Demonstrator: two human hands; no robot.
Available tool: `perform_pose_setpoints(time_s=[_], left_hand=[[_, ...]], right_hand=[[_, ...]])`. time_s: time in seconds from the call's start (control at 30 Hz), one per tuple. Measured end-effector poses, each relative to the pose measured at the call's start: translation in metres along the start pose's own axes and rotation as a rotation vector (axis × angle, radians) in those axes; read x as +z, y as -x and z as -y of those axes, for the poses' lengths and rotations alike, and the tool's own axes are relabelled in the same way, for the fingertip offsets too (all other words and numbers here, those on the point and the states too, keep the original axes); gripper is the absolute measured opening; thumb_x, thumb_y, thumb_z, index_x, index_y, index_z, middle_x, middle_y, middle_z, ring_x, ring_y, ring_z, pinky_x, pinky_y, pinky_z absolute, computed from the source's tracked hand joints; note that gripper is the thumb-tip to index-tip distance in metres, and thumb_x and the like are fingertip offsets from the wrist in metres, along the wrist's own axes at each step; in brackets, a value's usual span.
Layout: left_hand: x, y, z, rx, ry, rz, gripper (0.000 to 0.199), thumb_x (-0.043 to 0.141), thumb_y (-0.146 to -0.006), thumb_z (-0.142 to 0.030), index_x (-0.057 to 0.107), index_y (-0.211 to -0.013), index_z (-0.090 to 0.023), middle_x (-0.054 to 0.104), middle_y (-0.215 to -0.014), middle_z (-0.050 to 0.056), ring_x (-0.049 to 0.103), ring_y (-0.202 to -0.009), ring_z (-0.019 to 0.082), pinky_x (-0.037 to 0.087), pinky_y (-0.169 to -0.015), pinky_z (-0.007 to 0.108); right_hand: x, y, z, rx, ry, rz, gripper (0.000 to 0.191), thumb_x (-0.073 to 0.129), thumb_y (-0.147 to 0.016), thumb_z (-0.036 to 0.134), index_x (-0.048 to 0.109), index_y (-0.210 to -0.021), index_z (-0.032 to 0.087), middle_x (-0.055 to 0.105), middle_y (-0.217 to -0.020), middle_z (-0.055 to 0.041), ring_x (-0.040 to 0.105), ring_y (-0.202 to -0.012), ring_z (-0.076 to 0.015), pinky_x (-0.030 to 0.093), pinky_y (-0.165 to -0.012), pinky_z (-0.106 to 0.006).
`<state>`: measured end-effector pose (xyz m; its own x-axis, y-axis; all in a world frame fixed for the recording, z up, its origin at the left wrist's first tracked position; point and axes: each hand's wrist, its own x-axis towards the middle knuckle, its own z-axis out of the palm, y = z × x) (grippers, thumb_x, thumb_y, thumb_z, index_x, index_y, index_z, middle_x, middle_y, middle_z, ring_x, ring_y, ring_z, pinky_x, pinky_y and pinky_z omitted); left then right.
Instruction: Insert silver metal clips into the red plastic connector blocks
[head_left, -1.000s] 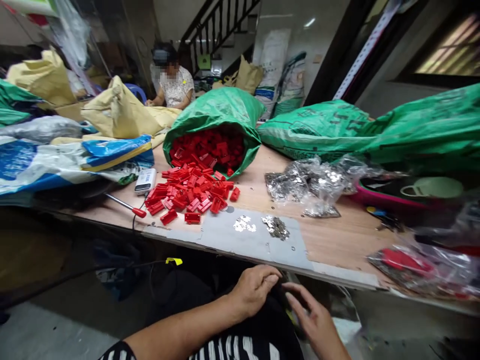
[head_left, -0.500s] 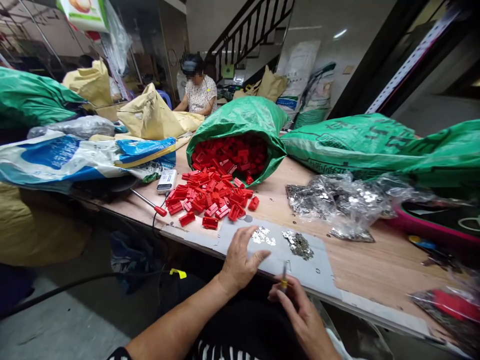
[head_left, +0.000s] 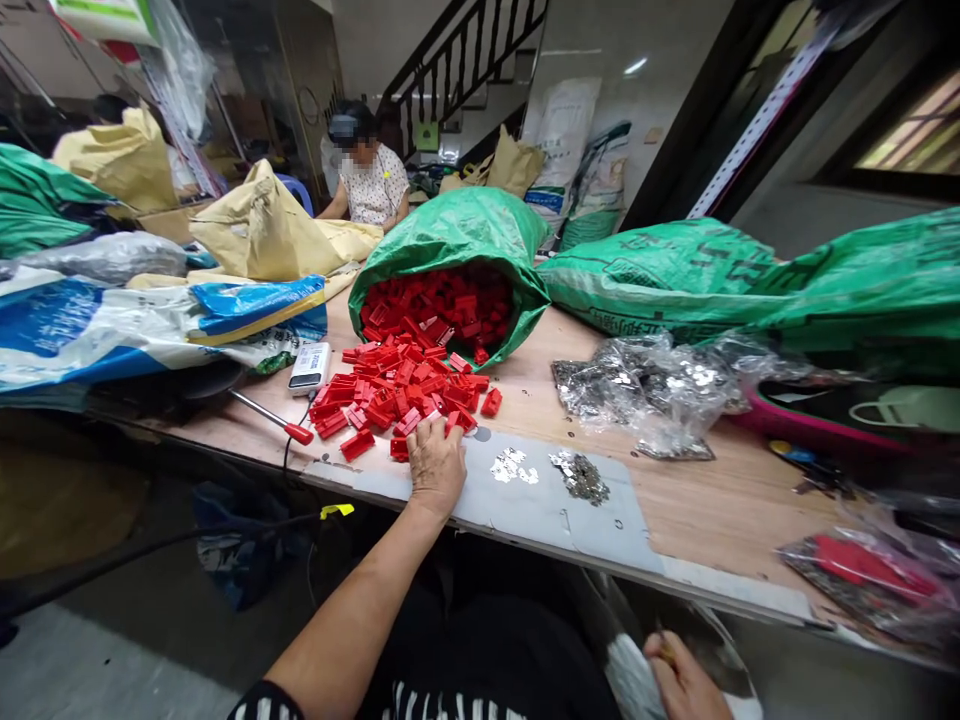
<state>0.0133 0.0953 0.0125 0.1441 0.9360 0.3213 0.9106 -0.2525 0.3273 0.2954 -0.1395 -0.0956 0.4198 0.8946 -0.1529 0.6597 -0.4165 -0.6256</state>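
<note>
At frame centre, the left hand (head_left: 437, 468) touches one pile of red parts (head_left: 397, 385), its grip impossible to tell; lower right, the right hand's (head_left: 686, 680) fingers clasp one slim tool (head_left: 665, 650). Two metal heaps (head_left: 580, 478) lie right of centre.

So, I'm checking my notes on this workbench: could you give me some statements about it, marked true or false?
1. The left hand is at the near edge of the red plastic parts. True.
2. The green sack behind that pile is tied shut. False: the green sack is open, with more red plastic parts inside.
3. Two heaps of small metal pieces lie on the gray sheet. True.
4. The right hand is over the metal pieces. False: the right hand is off the table, apparently holding a thin tool.
</note>
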Motion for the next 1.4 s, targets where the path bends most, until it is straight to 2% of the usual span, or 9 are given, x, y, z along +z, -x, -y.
perform_pose_setpoints(time_s=[0.17,0.33,0.47,0.6,0.83,0.97,1.07,1.23,1.4], left_hand=[[-0.008,0.006,-0.002,0.012,0.115,-0.039,0.010,0.056,-0.083,-0.022,0.065,-0.088,-0.021,0.064,-0.105,0.009,0.045,-0.109,0.030,0.035,-0.091,0.048],[-0.020,0.028,-0.008,-0.095,0.775,-0.030,0.009,0.062,-0.080,-0.023,0.057,-0.087,-0.020,0.062,-0.092,0.004,0.056,-0.092,0.020,0.043,-0.087,0.037],[-0.033,0.050,-0.010,-0.461,1.601,0.333,0.037,0.071,-0.074,-0.028,0.050,-0.102,-0.020,0.063,-0.091,0.002,0.064,-0.082,0.016,0.051,-0.083,0.036],[-0.043,0.067,-0.009,-0.676,1.950,0.658,0.051,0.070,-0.077,-0.025,0.047,-0.123,-0.021,0.067,-0.097,0.005,0.068,-0.090,0.018,0.049,-0.092,0.038],[-0.042,0.084,-0.010,-0.745,2.094,0.836,0.069,0.068,-0.079,-0.018,0.034,-0.139,-0.025,0.062,-0.119,0.012,0.068,-0.087,0.013,0.051,-0.085,0.026],[-0.039,0.092,-0.015,-0.748,2.078,0.880,0.061,0.067,-0.079,-0.017,0.041,-0.133,-0.023,0.065,-0.097,0.005,0.067,-0.078,0.012,0.052,-0.071,0.021],[-0.035,0.098,-0.018,-0.744,2.021,0.885,0.053,0.068,-0.077,-0.018,0.047,-0.126,-0.023,0.062,-0.087,0.002,0.067,-0.072,0.011,0.050,-0.062,0.017],[-0.029,0.104,-0.022,-0.693,1.900,0.818,0.050,0.072,-0.074,-0.020,0.051,-0.119,-0.021,0.061,-0.080,0.001,0.064,-0.061,0.009,0.043,-0.051,0.015],[-0.035,0.103,-0.026,-0.727,1.836,0.730,0.063,0.078,-0.066,-0.018,0.051,-0.123,-0.023,0.061,-0.106,0.007,0.069,-0.082,0.017,0.052,-0.076,0.028]], right_hand=[[0.021,0.005,0.040,-0.202,-0.005,0.325,0.013,0.039,-0.077,0.029,0.045,-0.067,0.023,0.056,-0.063,0.0034,0.054,-0.062,-0.0154,0.042,-0.062,-0.024],[0.019,0.003,0.048,-0.230,0.147,0.310,0.015,0.036,-0.080,0.020,0.050,-0.081,0.024,0.061,-0.069,0.0020,0.058,-0.065,-0.0166,0.041,-0.065,-0.026],[0.016,0.002,0.050,-0.247,0.287,0.209,0.023,0.037,-0.080,0.018,0.056,-0.092,0.023,0.064,-0.072,-0.0017,0.061,-0.070,-0.0199,0.042,-0.068,-0.029],[0.004,0.002,0.068,-0.289,0.328,0.159,0.023,0.037,-0.078,0.013,0.057,-0.084,0.022,0.062,-0.078,-0.0037,0.060,-0.078,-0.0208,0.042,-0.074,-0.032],[-0.043,-0.007,0.132,-0.373,-0.040,0.301,0.019,0.044,-0.090,0.035,0.057,-0.085,0.021,0.061,-0.079,-0.0003,0.056,-0.074,-0.0159,0.044,-0.069,-0.025],[-0.060,-0.042,0.153,-0.426,-0.035,0.120,0.026,0.039,-0.093,0.038,0.058,-0.088,0.021,0.061,-0.079,-0.0006,0.057,-0.074,-0.0159,0.044,-0.069,-0.026],[-0.059,-0.079,0.159,-0.534,0.071,-0.043,0.019,0.044,-0.090,0.027,0.061,-0.092,0.021,0.064,-0.092,-0.0045,0.059,-0.087,-0.0190,0.044,-0.079,-0.029],[-0.043,-0.122,0.169,-0.613,0.243,-0.083,0.022,0.051,-0.085,0.016,0.063,-0.103,0.020,0.064,-0.099,-0.0054,0.061,-0.087,-0.0177,0.046,-0.079,-0.028],[-0.035,-0.136,0.180,-0.638,0.442,-0.053,0.017,0.054,-0.085,0.016,0.067,-0.095,0.021,0.066,-0.094,-0.0042,0.062,-0.087,-0.0179,0.045,-0.076,-0.026]])
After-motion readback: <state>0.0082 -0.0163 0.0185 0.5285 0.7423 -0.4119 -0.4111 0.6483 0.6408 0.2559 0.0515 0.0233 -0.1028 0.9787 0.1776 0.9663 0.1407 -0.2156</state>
